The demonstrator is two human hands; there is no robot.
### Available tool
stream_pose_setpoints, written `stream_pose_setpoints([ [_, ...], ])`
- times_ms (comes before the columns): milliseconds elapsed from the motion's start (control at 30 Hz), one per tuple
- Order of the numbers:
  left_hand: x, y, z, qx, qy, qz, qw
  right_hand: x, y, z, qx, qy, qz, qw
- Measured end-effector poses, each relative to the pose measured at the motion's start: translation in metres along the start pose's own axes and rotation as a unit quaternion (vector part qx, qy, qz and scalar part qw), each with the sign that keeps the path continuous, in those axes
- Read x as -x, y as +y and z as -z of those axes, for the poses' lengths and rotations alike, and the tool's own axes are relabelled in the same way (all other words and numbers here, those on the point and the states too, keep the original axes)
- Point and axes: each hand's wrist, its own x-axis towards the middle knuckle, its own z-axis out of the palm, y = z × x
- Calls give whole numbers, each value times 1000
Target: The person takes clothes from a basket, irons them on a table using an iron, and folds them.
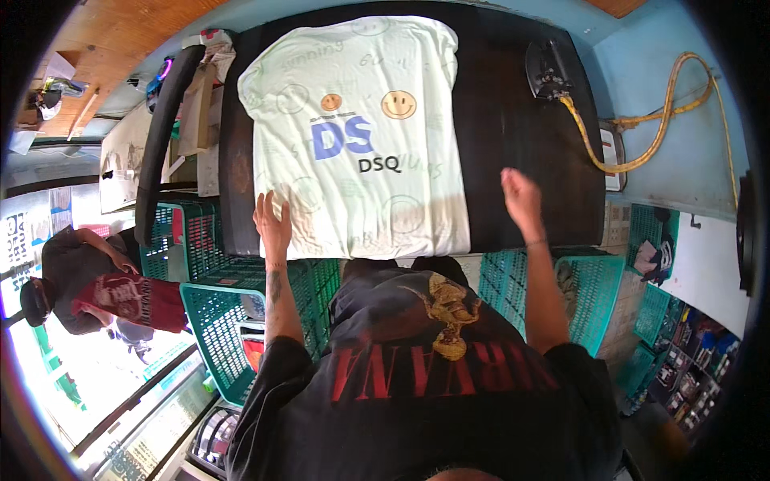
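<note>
A pale T-shirt (355, 198) printed with smiley faces and lettering lies spread on a dark padded ironing table (505, 126). Its lower edge reaches the table's near side, and no sleeves stick out past its sides. My left hand (274, 225) rests at the shirt's lower left edge, fingers spread apart and holding nothing. To the right of the shirt, over bare dark table cover, is my right hand (521, 198) with its fingers drawn together; nothing shows in it. A steam iron (548, 72) stands at the table's far right, joined to a yellow hose (601, 162).
Green plastic baskets (222, 337) stand below the table on the left, and another basket (592, 294) holds cloth on the right. A long dark padded board (165, 150) leans at the left. Another person (90, 276) is farther left. Shelves (692, 373) of small items are at lower right.
</note>
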Motion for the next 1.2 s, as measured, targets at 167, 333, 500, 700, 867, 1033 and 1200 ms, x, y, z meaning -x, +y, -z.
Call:
stream_pose_setpoints([
  [167, -25, -48, -4, -110, 60, 40, 991, 118, -59, -108, 11, 44, -70, 997],
  [333, -17, -109, 2, 134, 38, 32, 990, 125, -69, -58, -184, 10, -206, 961],
  [500, 7, -151, 26, 446, 15, 189, 875, 151, -75, 5, -475, 22, -214, 853],
  [700, 95, -216, 29, 283, -35, 61, 956, 242, -28, 6, -387, -18, -296, 873],
  [867, 113, -126, 91, 49, -260, -26, 964, 306, 28, -26, -239, -58, -320, 915],
  [1033, 9, -89, 50, 1, -73, -137, 988, 298, 19, -37, -202, -90, -289, 931],
  [1200, -86, -61, 4, -53, 8, -55, 997, 294, 27, -2, -140, -78, -259, 952],
])
